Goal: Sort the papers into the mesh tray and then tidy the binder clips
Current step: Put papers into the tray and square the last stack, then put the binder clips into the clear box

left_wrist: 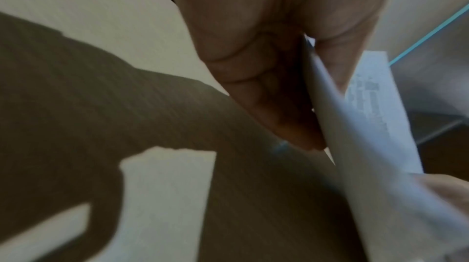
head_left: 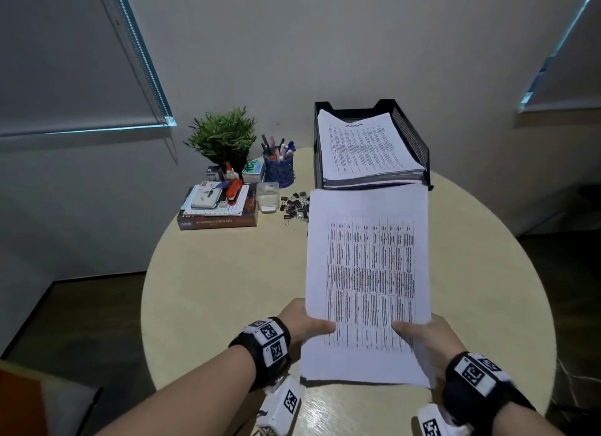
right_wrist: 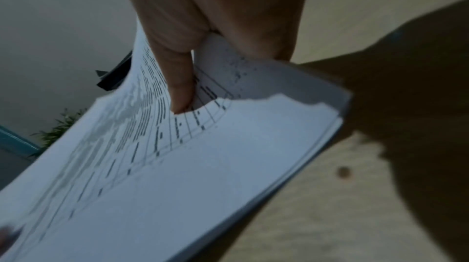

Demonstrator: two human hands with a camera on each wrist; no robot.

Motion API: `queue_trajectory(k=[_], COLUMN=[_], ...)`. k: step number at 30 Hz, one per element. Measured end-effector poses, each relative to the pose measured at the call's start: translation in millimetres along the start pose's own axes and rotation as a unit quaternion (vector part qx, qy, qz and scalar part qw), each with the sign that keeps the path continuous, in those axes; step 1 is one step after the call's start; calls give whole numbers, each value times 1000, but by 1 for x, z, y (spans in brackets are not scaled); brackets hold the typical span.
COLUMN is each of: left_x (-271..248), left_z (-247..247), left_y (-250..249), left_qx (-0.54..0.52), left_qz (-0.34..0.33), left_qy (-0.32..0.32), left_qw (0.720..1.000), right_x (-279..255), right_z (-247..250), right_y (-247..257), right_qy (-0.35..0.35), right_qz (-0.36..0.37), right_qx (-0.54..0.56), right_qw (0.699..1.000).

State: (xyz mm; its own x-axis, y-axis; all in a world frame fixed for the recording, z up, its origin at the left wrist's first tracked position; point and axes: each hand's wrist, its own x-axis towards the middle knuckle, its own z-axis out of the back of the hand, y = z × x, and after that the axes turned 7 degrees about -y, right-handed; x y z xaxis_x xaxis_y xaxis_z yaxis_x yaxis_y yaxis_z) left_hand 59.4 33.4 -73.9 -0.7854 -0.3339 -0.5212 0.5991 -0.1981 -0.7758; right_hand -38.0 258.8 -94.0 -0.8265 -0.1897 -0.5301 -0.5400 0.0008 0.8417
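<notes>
Round pale wood-grain tabletop (head_left: 227,289). Far edge: black mesh tray (head_left: 414,139), stacked with printed papers. Left of tray: loose binder clips (head_left: 295,204) scattered, clear plastic box (head_left: 268,197), blue mesh pen cup (head_left: 279,170), potted green plant (head_left: 222,136), glue bottle (head_left: 230,172), book (head_left: 218,221) bearing stationery pile.

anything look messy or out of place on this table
The binder clips lie scattered loose on the table between the clear plastic box and the mesh tray, not gathered in anything. The paper stack in the tray sits slightly askew. Otherwise nothing looks spilled or damaged.
</notes>
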Motion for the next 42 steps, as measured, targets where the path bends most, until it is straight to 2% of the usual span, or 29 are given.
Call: queue_trajectory(k=[4, 7, 9, 15, 19, 24, 26, 30, 34, 38, 40, 42], left_x=[-10, -16, -15, 17, 41, 84, 105, 145, 178, 200, 203, 202], left_z=[-5, -9, -7, 4, 14, 24, 25, 24, 23, 18, 16, 15], left_y=[9, 16, 14, -15, -47, -85, -97, -117, -124, -113, -110, -110], left_qx=[22, -89, -130, -177, -213, -234, -250, -288, -295, -220, -171, -166], left_qz=[13, 81, 101, 78, 77, 54, 47, 26, 19, 59, 72, 71], left_qy=[130, 232, 243, 114, 64, 5, -28, -97, -204, -298, -330, -343], left_qw=[991, 965, 956, 974, 972, 971, 967, 952, 933, 927, 926, 922], right_x=[7, 21, 27, 57, 76, 102, 118, 158, 196, 216, 215, 210], right_z=[17, 23, 21, 7, 4, 7, 4, -10, -21, -27, -29, -29], right_y=[-11, -10, 0, 60, 103, 142, 153, 168, 173, 164, 160, 160], right_qy=[0, 5, 6, 64, 149, 184, 161, 90, 39, -16, -43, -78], right_qz=[-37, -45, -44, -27, -43, -82, -81, -28, -4, 41, 60, 88], right_qx=[-98, -112, -116, -71, -85, -126, -109, -74, -24, -60, -101, -167], right_qw=[995, 993, 992, 995, 984, 971, 978, 993, 999, 997, 992, 979])
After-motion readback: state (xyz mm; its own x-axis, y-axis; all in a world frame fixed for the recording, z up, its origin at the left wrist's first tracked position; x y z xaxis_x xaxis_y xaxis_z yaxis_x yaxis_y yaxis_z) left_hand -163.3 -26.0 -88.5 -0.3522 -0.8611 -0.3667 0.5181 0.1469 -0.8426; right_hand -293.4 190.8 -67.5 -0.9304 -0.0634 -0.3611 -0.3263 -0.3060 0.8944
